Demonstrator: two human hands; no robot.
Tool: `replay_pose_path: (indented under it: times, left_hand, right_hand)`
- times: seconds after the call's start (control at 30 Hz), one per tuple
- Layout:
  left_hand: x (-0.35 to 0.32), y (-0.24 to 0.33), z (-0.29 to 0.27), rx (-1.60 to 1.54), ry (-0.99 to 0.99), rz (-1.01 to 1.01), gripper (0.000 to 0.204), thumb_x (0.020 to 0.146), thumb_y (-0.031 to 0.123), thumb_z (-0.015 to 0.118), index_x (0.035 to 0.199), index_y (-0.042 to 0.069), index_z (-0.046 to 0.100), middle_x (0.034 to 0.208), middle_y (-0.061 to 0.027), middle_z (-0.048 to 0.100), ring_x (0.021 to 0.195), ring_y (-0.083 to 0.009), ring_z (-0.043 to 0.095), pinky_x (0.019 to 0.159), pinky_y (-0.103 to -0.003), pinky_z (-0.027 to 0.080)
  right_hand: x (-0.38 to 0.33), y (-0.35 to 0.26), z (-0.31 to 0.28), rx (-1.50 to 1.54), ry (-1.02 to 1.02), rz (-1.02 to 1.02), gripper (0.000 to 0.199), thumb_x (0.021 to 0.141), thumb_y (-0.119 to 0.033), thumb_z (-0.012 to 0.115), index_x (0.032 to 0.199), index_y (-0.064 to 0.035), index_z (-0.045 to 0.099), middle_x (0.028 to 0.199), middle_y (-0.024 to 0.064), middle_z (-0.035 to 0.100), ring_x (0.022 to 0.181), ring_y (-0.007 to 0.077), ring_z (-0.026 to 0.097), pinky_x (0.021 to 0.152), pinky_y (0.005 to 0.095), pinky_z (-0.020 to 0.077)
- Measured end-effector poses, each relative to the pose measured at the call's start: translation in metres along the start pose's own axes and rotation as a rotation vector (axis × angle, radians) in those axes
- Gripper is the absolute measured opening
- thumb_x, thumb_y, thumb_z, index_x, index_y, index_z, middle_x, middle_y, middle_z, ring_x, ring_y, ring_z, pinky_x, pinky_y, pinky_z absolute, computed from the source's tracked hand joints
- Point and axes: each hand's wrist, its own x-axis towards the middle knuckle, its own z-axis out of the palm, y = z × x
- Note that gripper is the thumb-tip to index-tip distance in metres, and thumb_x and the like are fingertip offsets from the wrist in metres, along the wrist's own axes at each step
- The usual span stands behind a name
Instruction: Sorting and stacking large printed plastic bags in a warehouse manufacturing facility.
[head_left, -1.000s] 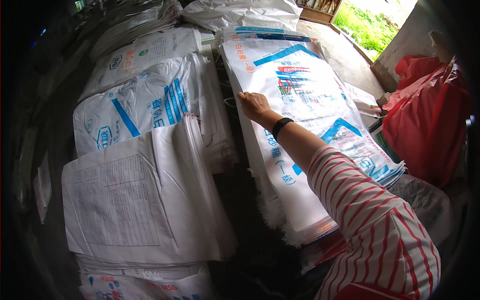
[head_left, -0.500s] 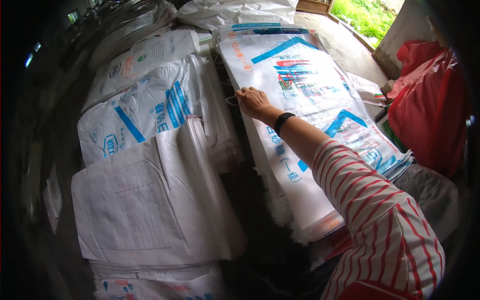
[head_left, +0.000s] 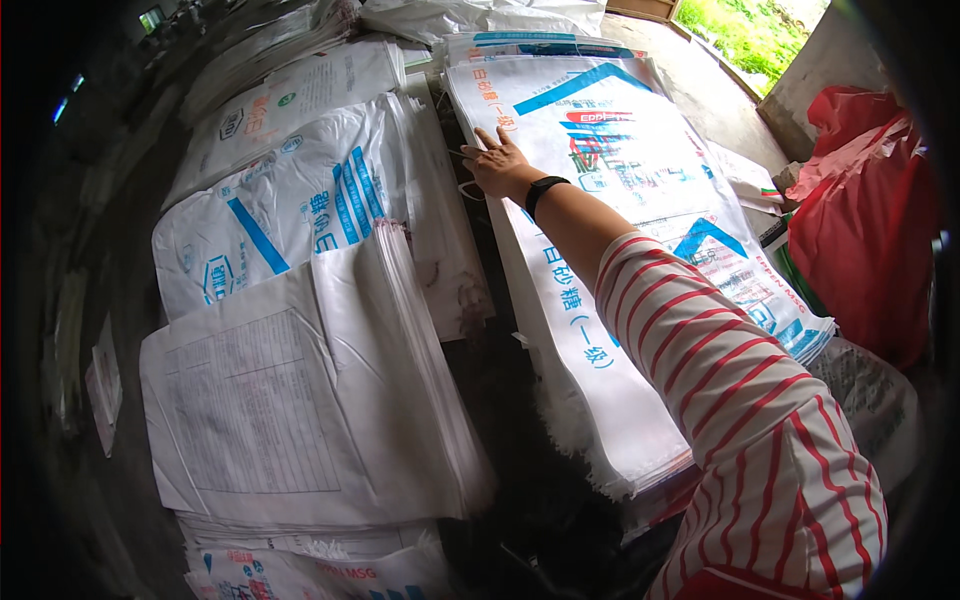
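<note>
My right hand [head_left: 497, 165] reaches across a stack of white woven sacks [head_left: 640, 420] with blue and red print. The hand lies at the stack's left edge, near its far end, with its fingers spread and nothing visibly gripped. A thin white string loop [head_left: 470, 190] shows just below the fingers, at the sack edge. On that wrist is a black band [head_left: 545, 192], and the arm wears a red-and-white striped sleeve [head_left: 700, 350]. My left hand is out of view.
On the left, across a dark gap, more flat white sacks [head_left: 250, 420] lie in overlapping stacks. Red sacks [head_left: 855, 230] are heaped at the right by a wall [head_left: 820, 75]. A pale crumpled sack [head_left: 870, 400] sits below them. Greenery [head_left: 745, 35] shows through a far opening.
My right hand has shifted forward along the stack's left edge. Its fingers, curled at the edge before, are now spread. The sacks appear to stay in place while the view shifts slightly.
</note>
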Motion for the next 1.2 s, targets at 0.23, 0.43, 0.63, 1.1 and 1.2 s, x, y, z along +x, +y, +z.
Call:
replay_pose_path:
  times: [0.23,0.43,0.63,1.1,1.2]
  left_hand:
    - [0.01,0.001,0.003,0.023,-0.05,-0.01,0.034,0.1,0.009,0.056,0.132,-0.001,0.052,0.104,-0.0121,0.07,0.093,-0.0187,0.066,0.087,-0.031,0.052]
    - [-0.003,-0.011,-0.002,0.055,-0.002,-0.036,0.037,0.101,0.012,0.057,0.135,0.0,0.049,0.105,-0.0117,0.069,0.093,-0.0192,0.066,0.085,-0.033,0.053]
    - [0.003,-0.013,-0.007,0.051,-0.086,-0.022,0.043,0.102,0.015,0.056,0.141,0.002,0.041,0.109,-0.0129,0.068,0.095,-0.0215,0.065,0.087,-0.035,0.053]
    - [0.006,-0.012,-0.009,0.02,-0.131,0.038,0.044,0.101,0.009,0.057,0.141,0.001,0.04,0.104,-0.0137,0.07,0.091,-0.0208,0.065,0.082,-0.03,0.05]
    - [0.008,0.017,-0.01,-0.077,-0.107,0.041,0.038,0.099,0.005,0.056,0.136,-0.002,0.046,0.104,-0.0149,0.069,0.09,-0.0206,0.065,0.08,-0.029,0.05]
  right_hand:
    - [0.01,0.015,0.03,0.252,0.201,0.164,0.048,0.096,-0.017,0.045,0.144,-0.0177,0.052,0.156,-0.0013,0.039,0.151,0.0334,0.019,0.119,0.0598,0.0144]
    - [0.014,0.015,0.035,0.33,0.203,0.141,0.05,0.095,-0.015,0.047,0.145,-0.0202,0.05,0.16,-0.0006,0.032,0.151,0.0365,0.017,0.114,0.0654,0.0182]
    - [-0.009,0.002,0.027,0.466,0.447,0.397,0.047,0.096,-0.017,0.048,0.144,-0.0199,0.049,0.156,0.0139,0.035,0.143,0.0399,0.034,0.113,0.0592,0.0289]
    - [-0.017,0.05,0.04,1.002,0.536,0.617,0.029,0.091,-0.024,0.054,0.107,-0.0067,0.07,0.114,0.0211,0.068,0.109,0.037,0.064,0.096,0.0429,0.0487]
    - [-0.019,0.057,0.05,1.153,0.656,0.658,0.026,0.091,-0.021,0.055,0.107,-0.0057,0.069,0.109,0.0225,0.069,0.105,0.0386,0.065,0.094,0.0446,0.0487]
